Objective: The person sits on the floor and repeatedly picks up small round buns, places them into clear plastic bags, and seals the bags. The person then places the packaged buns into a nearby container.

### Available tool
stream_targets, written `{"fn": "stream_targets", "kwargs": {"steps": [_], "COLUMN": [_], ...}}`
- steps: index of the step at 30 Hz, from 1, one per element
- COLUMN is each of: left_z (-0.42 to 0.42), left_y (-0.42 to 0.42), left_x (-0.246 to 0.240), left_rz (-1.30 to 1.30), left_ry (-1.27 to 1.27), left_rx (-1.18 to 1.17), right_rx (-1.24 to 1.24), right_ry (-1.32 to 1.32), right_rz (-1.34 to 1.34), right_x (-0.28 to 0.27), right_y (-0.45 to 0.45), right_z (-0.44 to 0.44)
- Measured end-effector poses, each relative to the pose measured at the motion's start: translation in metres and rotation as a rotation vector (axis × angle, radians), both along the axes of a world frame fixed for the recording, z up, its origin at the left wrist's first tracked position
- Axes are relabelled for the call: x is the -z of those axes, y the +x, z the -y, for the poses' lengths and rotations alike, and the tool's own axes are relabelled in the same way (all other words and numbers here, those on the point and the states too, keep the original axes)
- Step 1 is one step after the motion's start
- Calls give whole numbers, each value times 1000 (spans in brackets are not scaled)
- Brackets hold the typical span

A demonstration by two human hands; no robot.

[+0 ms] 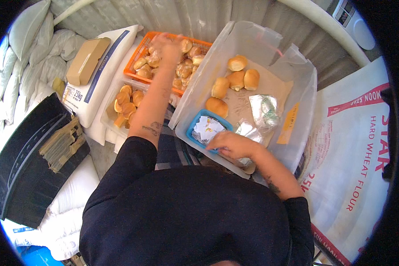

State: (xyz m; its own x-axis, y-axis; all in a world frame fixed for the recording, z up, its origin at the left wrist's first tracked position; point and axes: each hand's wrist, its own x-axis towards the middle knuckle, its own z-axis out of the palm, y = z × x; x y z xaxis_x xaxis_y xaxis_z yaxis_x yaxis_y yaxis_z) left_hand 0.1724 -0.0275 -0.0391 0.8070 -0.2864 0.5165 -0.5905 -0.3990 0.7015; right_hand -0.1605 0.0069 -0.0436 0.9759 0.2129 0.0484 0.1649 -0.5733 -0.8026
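My left hand [168,46] is blurred above an orange plastic crate [130,72] of bread rolls in clear wrapping [186,69]; whether it holds anything cannot be made out. Low over the near edge of a small blue tray [190,123] is my right hand [234,144], its fingers bent beside small white paper slips [207,128]. Whether a slip is between them is unclear. The tray sits inside a large translucent plastic bin [301,79], at its near left corner. Several unwrapped rolls [220,87] lie beyond it, and bundles of clear plastic bags [264,109] lie to the right.
Left of my forearm, a clear tub [107,117] holds more rolls [125,101]. A cardboard box [86,61] rests on a white 25 kg sack [114,43]. A black plastic crate [30,163] stands at left among stacked sacks. A flour sack [349,146] is at right, corrugated sheeting [209,16] behind.
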Motion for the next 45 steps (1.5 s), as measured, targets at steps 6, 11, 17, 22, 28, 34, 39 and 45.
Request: {"fn": "stream_targets", "kwargs": {"steps": [6,11,17,22,28,34,39,45], "left_z": [-9,-32,-38,-40,-30,-29,-28,-24], "left_y": [-130,-179,-199,-220,-211,-200,-205,-215], "left_x": [-63,-43,-38,-14,-5,-28,-30,-15], "left_rz": [234,11,239,-68,-458,-929,-1211,-973], "left_ry": [-8,511,909,650,249,105,155,31], "left_rx": [1126,1662,1707,1217,1013,1023,1137,1172], "right_rx": [828,601,19,533,1082,1248,1317,1371], "right_ry": [-293,-606,-774,-320,605,1004,1087,1140], "right_rz": [-26,-563,-705,-475,169,269,346,260], "right_x": [2,4,17,9,8,-10,-13,-19], "right_y": [-6,-17,-27,-31,-26,-31,-39,-42], "right_z": [39,43,40,59,86,87,100,98]}}
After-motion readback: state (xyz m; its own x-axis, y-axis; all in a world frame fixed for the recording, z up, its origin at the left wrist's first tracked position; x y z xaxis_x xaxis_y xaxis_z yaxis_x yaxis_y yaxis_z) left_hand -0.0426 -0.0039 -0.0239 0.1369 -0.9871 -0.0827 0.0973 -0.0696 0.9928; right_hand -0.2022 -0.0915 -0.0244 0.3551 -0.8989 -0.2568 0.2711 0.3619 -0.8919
